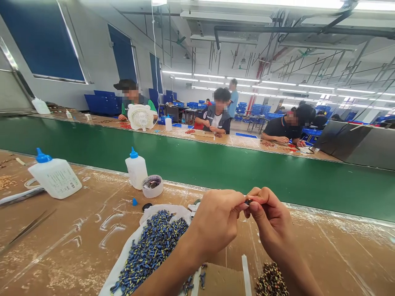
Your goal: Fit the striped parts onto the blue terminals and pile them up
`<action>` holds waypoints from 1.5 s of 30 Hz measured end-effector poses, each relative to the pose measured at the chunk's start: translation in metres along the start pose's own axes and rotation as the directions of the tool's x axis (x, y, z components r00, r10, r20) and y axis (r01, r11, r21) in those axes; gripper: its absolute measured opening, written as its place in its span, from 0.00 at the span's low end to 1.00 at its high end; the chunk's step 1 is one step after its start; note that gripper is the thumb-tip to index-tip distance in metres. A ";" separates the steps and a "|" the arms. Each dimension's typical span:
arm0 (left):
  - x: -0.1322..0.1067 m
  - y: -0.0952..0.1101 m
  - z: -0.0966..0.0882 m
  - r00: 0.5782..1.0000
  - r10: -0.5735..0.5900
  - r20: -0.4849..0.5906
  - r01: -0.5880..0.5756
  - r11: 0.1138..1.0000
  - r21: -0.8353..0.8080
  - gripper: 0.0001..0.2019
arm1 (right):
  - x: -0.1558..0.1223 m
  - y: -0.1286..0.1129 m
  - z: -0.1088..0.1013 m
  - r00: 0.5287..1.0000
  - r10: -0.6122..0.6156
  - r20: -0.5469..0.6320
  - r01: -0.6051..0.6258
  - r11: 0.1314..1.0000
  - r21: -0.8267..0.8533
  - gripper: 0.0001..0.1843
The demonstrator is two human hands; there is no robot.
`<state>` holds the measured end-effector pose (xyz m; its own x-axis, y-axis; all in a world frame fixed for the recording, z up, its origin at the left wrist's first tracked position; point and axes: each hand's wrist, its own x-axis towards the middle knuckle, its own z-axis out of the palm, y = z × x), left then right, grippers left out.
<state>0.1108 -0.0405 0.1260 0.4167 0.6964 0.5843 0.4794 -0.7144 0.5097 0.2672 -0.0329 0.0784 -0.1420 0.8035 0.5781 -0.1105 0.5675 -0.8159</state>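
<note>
My left hand (216, 218) and my right hand (271, 218) meet above the bench, their fingertips pinched together on one small dark piece (248, 202). Its exact kind is too small to make out. Below my left forearm, a heap of small blue-and-yellow pieces (154, 246) lies on a white sheet (119, 263). Under my right wrist sits a pile of small dark, red and cream pieces (271, 281). Between the two heaps is a cardboard piece (222, 279) with a white strip (246, 273) along its side, and a few blue pieces lie at its left edge.
Two white squeeze bottles (58, 179) (136, 170) with blue tips stand left, beside a tape roll (152, 187) holding small bits. Tweezers (29, 228) lie far left. A green conveyor belt (197, 160) crosses ahead; several people (219, 115) work beyond it, near a white fan (141, 117).
</note>
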 end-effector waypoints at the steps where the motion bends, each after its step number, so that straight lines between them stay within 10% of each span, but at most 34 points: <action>1: 0.001 0.001 -0.001 1.000 -0.009 0.012 0.009 1.000 -0.009 0.12 | 0.000 -0.001 -0.001 1.000 0.008 -0.003 -0.008 1.000 0.000 0.08; 14: 0.004 0.004 0.001 0.988 -0.075 0.135 0.081 0.996 -0.040 0.13 | 0.004 -0.010 -0.006 0.991 0.066 -0.120 -0.072 0.996 -0.050 0.08; 45: -0.001 -0.009 0.009 0.998 0.044 0.042 -0.044 0.999 0.008 0.13 | 0.000 -0.016 -0.004 0.996 0.088 0.000 -0.088 0.988 -0.127 0.11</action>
<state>0.1128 -0.0341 0.1151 0.4690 0.6668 0.5792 0.4667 -0.7439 0.4784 0.2725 -0.0408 0.0915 -0.1516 0.8505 0.5037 0.0278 0.5130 -0.8579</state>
